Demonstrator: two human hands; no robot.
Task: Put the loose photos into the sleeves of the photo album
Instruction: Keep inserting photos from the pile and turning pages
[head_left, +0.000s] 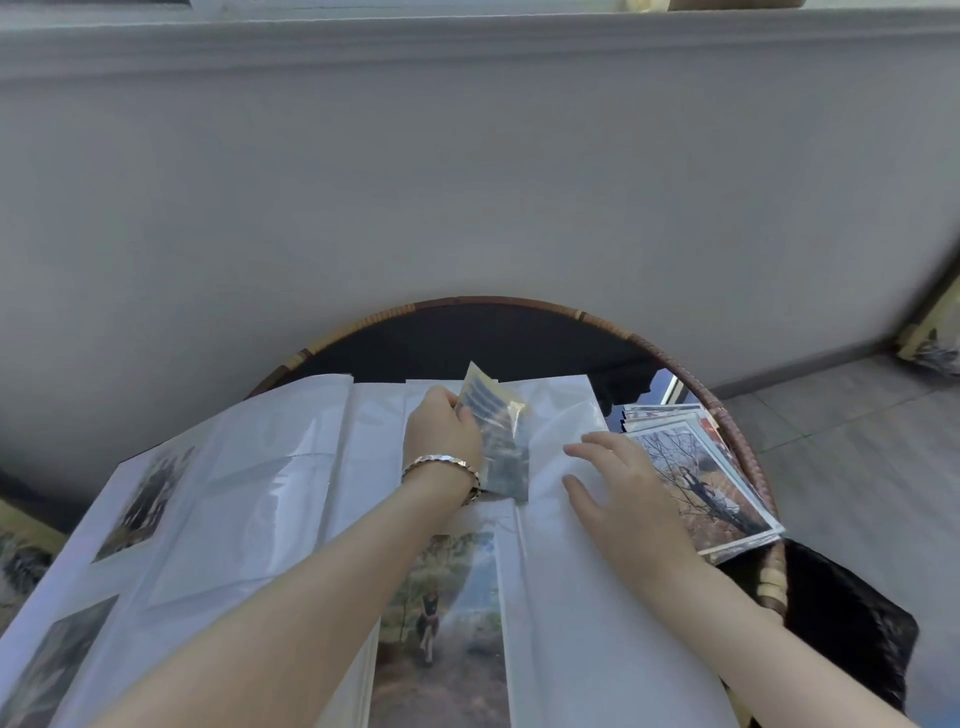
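Album (291, 467): several sleeves filled. Our left hand (441, 436) pinches one photo (493, 431); right hand (618, 493) flat on the page; stack (696, 467) at frame right remains.

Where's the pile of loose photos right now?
Head view, right side: the stack of loose glossy photos lies on the round wicker-rimmed table, beside the right hand.

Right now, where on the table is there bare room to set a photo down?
Bare: the dark tabletop between the album's far edge and the far rim, plus a sliver between album corner and photo stack. Crowded: the album covers the rest, the stack fills the right side; the left hand grips a photo, the right hand lies flat on the page.
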